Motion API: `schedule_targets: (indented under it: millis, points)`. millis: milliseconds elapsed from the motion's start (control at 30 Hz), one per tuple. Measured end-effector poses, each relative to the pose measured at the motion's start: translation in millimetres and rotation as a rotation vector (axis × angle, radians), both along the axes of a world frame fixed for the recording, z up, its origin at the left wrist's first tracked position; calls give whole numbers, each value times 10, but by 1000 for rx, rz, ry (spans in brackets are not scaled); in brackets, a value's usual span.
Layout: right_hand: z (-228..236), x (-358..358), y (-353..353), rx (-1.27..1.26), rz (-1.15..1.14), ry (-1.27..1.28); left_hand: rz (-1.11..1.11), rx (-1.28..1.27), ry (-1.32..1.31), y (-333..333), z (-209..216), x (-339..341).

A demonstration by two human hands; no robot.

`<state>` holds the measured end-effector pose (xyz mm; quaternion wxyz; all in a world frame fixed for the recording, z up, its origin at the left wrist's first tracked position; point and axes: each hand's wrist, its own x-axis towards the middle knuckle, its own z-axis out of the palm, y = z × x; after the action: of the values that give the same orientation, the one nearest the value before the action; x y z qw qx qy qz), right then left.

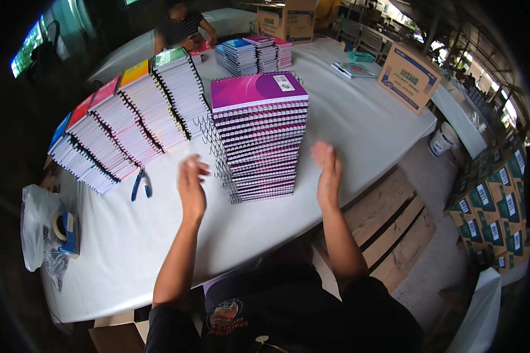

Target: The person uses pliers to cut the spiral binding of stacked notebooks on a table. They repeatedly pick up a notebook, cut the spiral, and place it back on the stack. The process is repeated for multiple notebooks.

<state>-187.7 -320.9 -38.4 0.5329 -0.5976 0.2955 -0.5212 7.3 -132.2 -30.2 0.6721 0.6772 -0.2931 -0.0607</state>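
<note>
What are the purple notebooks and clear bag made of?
Purple notebooks: probably paper, showing pale layered edges; the smooth, shiny top cover may be coated card. Coils: maybe metal, thin and wiry. Clear bag: likely plastic, glossy, see-through and crinkled.

Stacked notebooks (260, 144) and piled cartons (493, 213) suggest a workshop

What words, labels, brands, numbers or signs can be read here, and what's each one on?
I won't copy wording; print shows here:
Nearer brown box: large dark lettering, readable.
Farther brown box: too small.
White label on the top purple notebook: too small.
Green-and-brown cartons: repeated lettering.
White bucket: too blurred.
Black shirt: upside-down print, unclear.
</note>
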Motion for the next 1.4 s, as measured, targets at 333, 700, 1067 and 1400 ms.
schedule_targets:
  millis: [333, 700, 1067, 1400]
  points:
    - [-939, 206, 390, 178, 98, 160, -552, 698, -394, 39, -600, -159]
    - [-816, 116, 688, -27, 59, 164, -532, 717, -251, 32, -562, -140]
    - [-784, -166, 1084, 109, 288, -121, -588, 511, -105, 326, -488, -238]
    - [-715, -368, 1330, 192, 349, -125, -857, 441, 282, 488, -366, 65]
